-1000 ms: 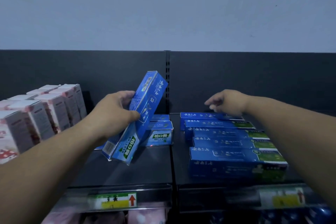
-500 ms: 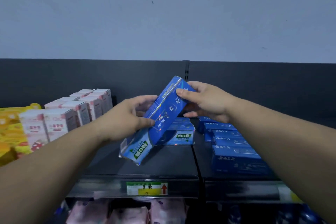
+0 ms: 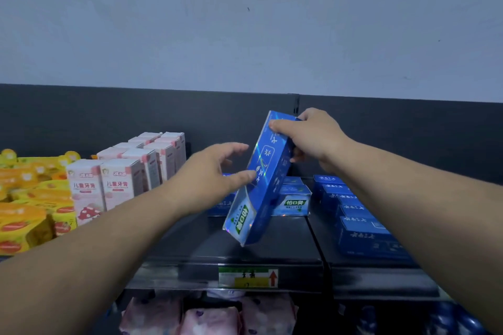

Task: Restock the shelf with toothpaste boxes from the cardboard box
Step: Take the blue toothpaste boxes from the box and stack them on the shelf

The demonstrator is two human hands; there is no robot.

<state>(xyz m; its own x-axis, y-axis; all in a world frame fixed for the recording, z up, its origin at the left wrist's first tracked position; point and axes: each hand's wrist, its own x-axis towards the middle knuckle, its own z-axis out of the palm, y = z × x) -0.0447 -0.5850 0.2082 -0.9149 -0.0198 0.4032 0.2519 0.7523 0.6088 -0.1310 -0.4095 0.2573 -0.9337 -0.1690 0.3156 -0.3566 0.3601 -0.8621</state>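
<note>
A blue toothpaste box tilts steeply above the dark shelf, its green-labelled end lowest. My right hand grips its upper end with thumb on the front face. My left hand is beside the box's left side with fingers spread and loosened, the thumb touching the box's front. Behind it lie more blue toothpaste boxes end-on. A row of blue toothpaste boxes lies flat on the right shelf section. The cardboard box is out of view.
Pink-and-white upright cartons stand left of the blue boxes, with yellow and orange packs at the far left. A price label sits on the shelf's front rail. Pink packets fill the shelf below.
My right hand has taken the box's upper end and raised it more upright. My left hand has let go of its grip and opened beside the box. The view shifted left.
</note>
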